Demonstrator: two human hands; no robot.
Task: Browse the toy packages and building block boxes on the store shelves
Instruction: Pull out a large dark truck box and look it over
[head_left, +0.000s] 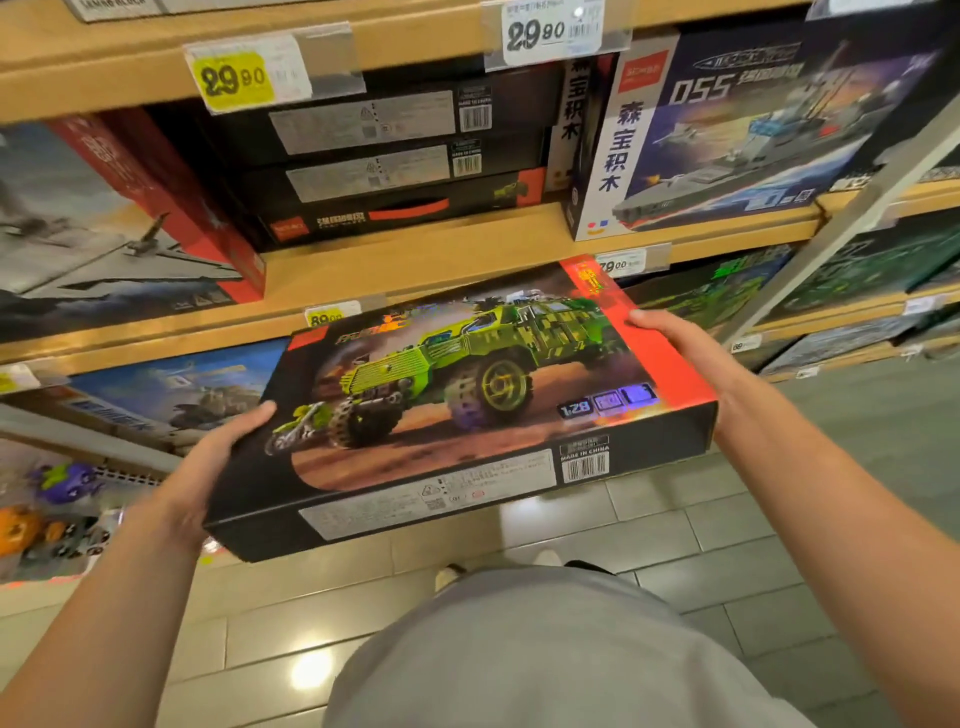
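Head view: both hands (205, 467) gripping box (467, 395)

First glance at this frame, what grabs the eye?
The building block box with a green armoured truck on its lid, held flat mid-frame by the left hand and right hand at its two ends. Behind it, upper right on the shelf, stands a big warship box marked 055. A yellow price tag reading 29.90 hangs on the shelf edge upper left.
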